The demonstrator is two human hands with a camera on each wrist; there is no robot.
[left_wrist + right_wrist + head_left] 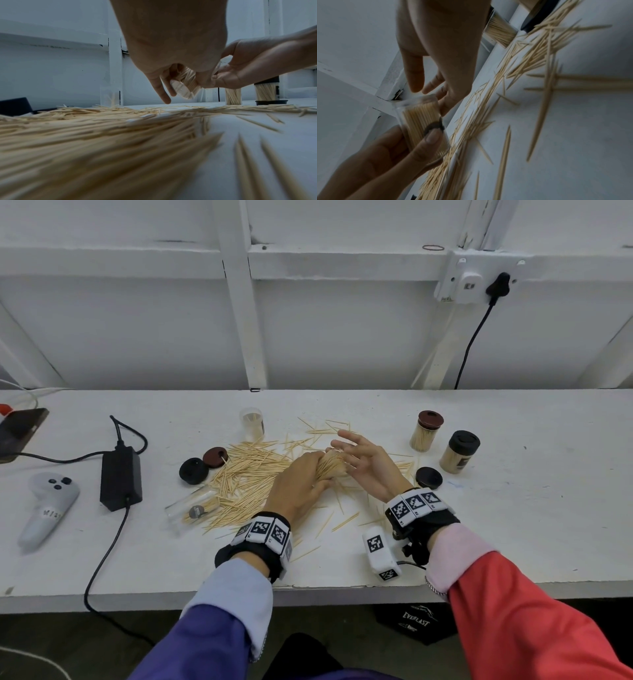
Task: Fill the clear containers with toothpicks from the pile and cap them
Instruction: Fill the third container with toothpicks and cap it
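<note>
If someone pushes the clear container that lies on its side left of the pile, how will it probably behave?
The lying container is round and on its side, so it would probably roll. It looks like thin clear plastic holding few toothpicks, so likely light. No cap is visible on it, so toothpicks may slide out onto the table.

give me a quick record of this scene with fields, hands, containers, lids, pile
left hand: left hand grips a clear container packed with toothpicks, held tilted, uncapped
right hand: right hand open, fingers spread beside the container's end
capped containers: two full ones, maroon-lidded and black-lidded, upright at right
other containers: one upright, nearly empty; one lying on its side
loose lids: two black, one maroon
pile: toothpicks scattered on the table
</note>
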